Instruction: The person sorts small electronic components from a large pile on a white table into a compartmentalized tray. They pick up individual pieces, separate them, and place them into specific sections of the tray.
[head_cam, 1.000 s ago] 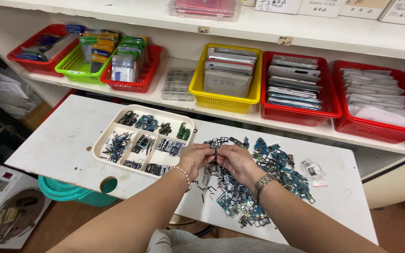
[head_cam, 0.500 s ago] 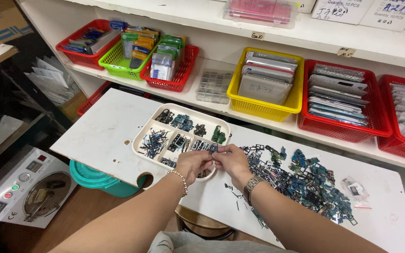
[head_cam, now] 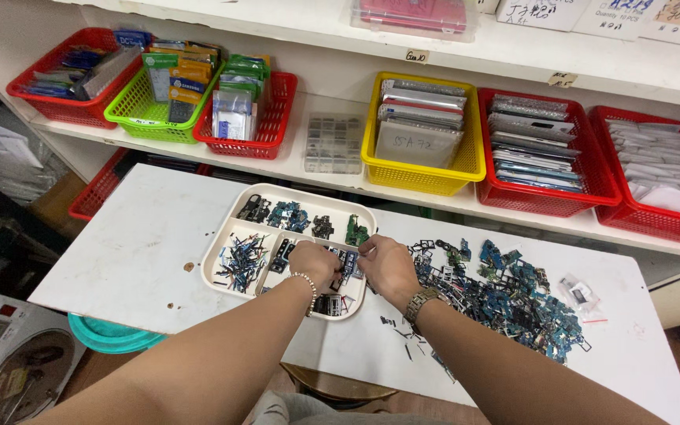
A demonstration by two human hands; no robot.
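Observation:
A white divided tray (head_cam: 234, 224) lies on the white table (head_cam: 127, 252), its compartments holding several small blue and black electronic parts. My left hand (head_cam: 314, 264) and my right hand (head_cam: 387, 267) meet over the tray's right compartments, fingertips pinched together on a small dark part (head_cam: 350, 260) between them. To the right of my right hand spreads a loose pile of small blue circuit parts (head_cam: 505, 295). I wear a bead bracelet on the left wrist and a metal watch on the right.
A shelf behind the table carries red baskets (head_cam: 548, 161), a green basket (head_cam: 163, 98), a yellow basket (head_cam: 423, 142) and a clear parts box (head_cam: 334, 144). A small plastic bag (head_cam: 580, 295) lies at the table's right. A teal basin (head_cam: 112, 338) and a grey machine (head_cam: 1, 370) stand below left.
My hands moved left from the loose pile to over the tray's right compartments, still pinched together. The camera view shifted right and closer.

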